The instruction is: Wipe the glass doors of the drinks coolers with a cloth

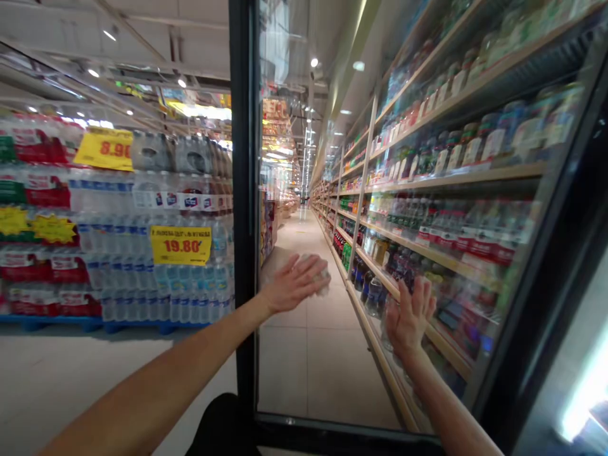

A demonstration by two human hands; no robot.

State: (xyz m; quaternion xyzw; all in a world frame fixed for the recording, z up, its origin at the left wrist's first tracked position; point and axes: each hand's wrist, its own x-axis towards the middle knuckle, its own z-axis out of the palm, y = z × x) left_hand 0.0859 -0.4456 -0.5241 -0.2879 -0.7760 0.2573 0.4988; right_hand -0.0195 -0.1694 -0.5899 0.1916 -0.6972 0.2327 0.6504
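Before me stands a glass door pane in a black frame. My left hand is stretched out flat against or just before the glass, palm toward it and fingers extended. A pale blur shows by its fingertips; whether it is the hand's reflection or something under the fingers is unclear. Lower and to the right, my right hand is also up at the pane with its fingers raised and apart, a faint pale double beside it. Neither hand is seen gripping a thing.
Shelves of bottled drinks show in or through the glass, along an aisle floor. At left, stacked packs of bottled water with yellow price signs stand on blue pallets. A dark knee is below.
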